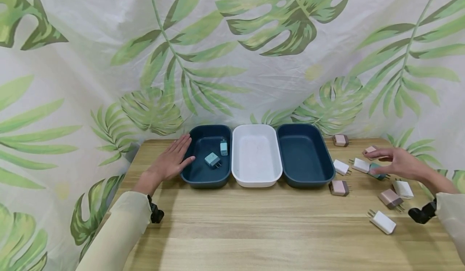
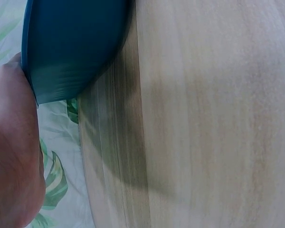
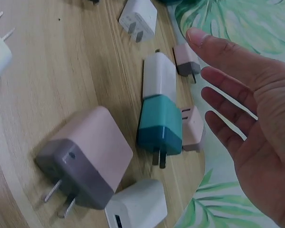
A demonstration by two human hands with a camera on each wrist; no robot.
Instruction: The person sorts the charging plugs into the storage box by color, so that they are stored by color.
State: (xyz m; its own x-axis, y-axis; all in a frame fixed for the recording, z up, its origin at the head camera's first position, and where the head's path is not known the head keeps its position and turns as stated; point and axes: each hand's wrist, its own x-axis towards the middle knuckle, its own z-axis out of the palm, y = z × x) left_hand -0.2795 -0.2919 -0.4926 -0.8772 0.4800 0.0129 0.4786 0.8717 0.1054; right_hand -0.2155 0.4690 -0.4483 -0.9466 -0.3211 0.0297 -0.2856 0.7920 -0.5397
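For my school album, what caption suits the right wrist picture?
A right hand near a boxy teal plastic charger, with boxy white chargers and pink-and-grey chargers on a pale wooden table.

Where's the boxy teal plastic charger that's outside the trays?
In the right wrist view, the boxy teal plastic charger lies mid-picture on the wooden table, beside a boxy white plastic charger; the right hand is at the picture's right.
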